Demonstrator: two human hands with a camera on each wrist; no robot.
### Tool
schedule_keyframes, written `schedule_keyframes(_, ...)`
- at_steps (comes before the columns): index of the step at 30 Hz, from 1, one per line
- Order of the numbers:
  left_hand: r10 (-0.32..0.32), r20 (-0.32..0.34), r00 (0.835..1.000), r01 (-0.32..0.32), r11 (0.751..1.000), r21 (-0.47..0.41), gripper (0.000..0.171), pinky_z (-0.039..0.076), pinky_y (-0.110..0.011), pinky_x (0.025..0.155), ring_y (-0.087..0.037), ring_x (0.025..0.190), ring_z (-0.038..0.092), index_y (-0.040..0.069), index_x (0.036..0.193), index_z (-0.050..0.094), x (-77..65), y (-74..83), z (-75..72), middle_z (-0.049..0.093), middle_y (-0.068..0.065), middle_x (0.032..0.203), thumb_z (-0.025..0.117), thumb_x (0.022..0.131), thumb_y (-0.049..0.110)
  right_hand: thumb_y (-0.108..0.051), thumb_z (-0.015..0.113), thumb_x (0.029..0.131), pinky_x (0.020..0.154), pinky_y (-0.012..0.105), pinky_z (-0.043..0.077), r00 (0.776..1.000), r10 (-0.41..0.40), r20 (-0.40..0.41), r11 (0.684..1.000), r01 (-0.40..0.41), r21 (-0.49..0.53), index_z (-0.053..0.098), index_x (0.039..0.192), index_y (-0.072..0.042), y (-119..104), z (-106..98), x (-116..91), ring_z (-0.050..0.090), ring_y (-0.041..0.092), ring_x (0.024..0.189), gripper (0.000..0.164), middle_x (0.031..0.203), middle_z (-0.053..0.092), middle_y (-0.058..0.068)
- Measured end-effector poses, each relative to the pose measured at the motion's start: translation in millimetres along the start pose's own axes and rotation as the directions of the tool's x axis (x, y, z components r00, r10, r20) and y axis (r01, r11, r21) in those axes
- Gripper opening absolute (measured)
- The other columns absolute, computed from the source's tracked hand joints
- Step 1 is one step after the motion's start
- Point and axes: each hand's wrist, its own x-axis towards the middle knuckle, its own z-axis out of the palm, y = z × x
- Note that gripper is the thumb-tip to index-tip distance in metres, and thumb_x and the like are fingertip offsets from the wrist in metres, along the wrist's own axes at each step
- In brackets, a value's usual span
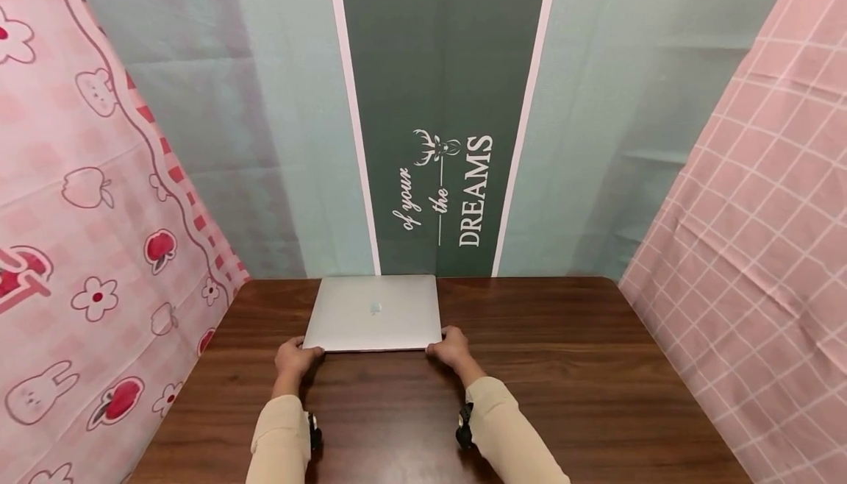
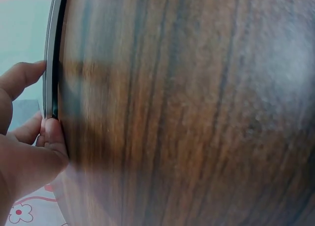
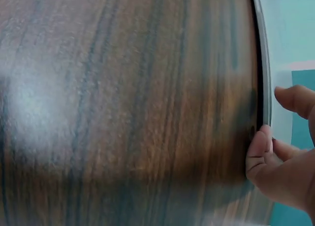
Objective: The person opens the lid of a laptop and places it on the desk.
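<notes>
A closed silver laptop (image 1: 357, 326) with an apple logo on its lid lies at the back of the wooden table, its far edge close to the backdrop. My left hand (image 1: 295, 359) grips its near left corner, and my right hand (image 1: 452, 348) grips the near right one. In the left wrist view the laptop's thin front edge (image 2: 51, 53) runs upright between the thumb and fingers of the left hand (image 2: 29, 162). Much the same grip shows in the right wrist view, where the right hand (image 3: 288, 167) pinches the edge (image 3: 266, 63).
Dark brown wood grain covers the table (image 1: 562, 381). Behind it hangs a green and grey-blue backdrop (image 1: 450, 65) with white lettering. A pink patterned cloth (image 1: 99, 234) borders the left side, and a pink checked cloth (image 1: 754, 248) borders the right.
</notes>
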Motion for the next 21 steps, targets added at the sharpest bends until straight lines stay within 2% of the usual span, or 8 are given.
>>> schedule_keyframes(9,-0.017,0.002,1.0,0.017,0.999,-0.027,0.06,0.037,-0.05,0.092,-0.046,0.106,0.048,-0.015,0.121,0.051,-0.2,-4.8,-3.8,0.053,-0.033,0.117,0.071,0.073,0.016,-0.003,0.074,0.065,0.07,0.041,0.048,0.997,0.058,-0.047,0.998,-0.056,0.039,0.058,0.1,0.015,-8,10,-2,0.055,0.029,0.08,0.043,0.089,0.06,0.018)
schedule_keyframes(15,-0.023,-0.022,0.999,0.019,0.987,-0.162,0.059,0.04,-0.046,0.087,-0.04,0.1,0.053,-0.013,0.123,0.05,-0.6,-8.4,-2.3,0.057,-0.03,0.112,0.072,0.074,0.01,-0.004,0.073,0.063,0.064,0.035,0.047,0.995,0.064,-0.081,0.997,-0.061,0.038,0.062,0.088,0.009,-11,12,-4,0.052,0.024,0.072,0.03,0.081,0.06,0.012)
schedule_keyframes(18,-0.026,-0.018,0.999,0.022,0.982,-0.189,0.058,0.04,-0.044,0.086,-0.038,0.101,0.054,-0.013,0.124,0.05,-0.3,-9.5,-2.2,0.057,-0.03,0.113,0.072,0.075,0.01,-0.003,0.072,0.063,0.06,0.034,0.046,0.993,0.065,-0.101,0.998,-0.064,0.013,0.062,0.082,0.008,-13,12,-3,0.05,0.023,0.068,0.024,0.076,0.06,0.012)
schedule_keyframes(21,-0.031,-0.006,1.0,0.029,0.983,-0.18,0.057,0.041,-0.044,0.086,-0.039,0.101,0.054,-0.013,0.123,0.05,-1.0,-10.1,-1.8,0.057,-0.031,0.114,0.071,0.077,0.011,-0.004,0.072,0.064,0.063,0.036,0.047,0.992,0.051,-0.112,0.996,-0.059,-0.068,0.062,0.081,0.009,-14,12,-4,0.053,0.027,0.071,0.024,0.077,0.061,0.015)
